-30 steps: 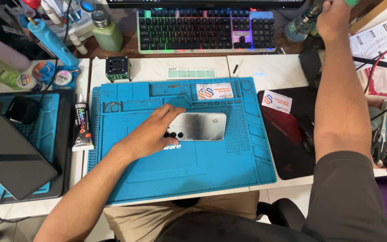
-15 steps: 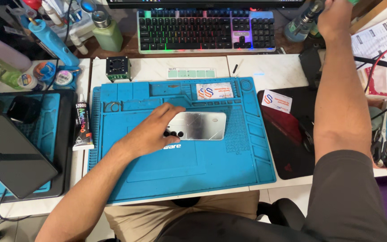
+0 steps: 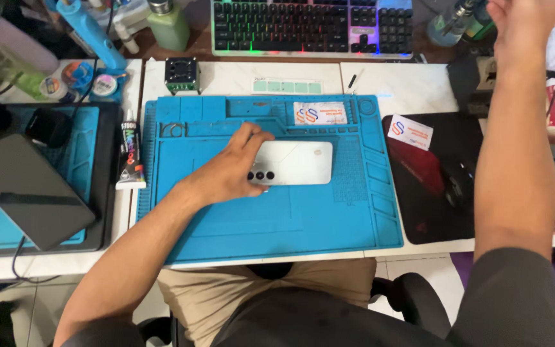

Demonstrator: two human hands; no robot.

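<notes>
Blue silicone work mat (image 3: pixel 277 212) on the white surface (image 3: pixel 239 77) carries a white phone (image 3: pixel 297 162) lying back-up near its middle; back cover on, no tool at it, so opening looks not yet begun. Head view: left hand (image 3: pixel 229 170) rests curled over the phone's camera end, pinning it. Right hand (image 3: pixel 521 19) reaches to the tool stand (image 3: pixel 460 19) at the far right; grip cut off, cannot tell.
</notes>
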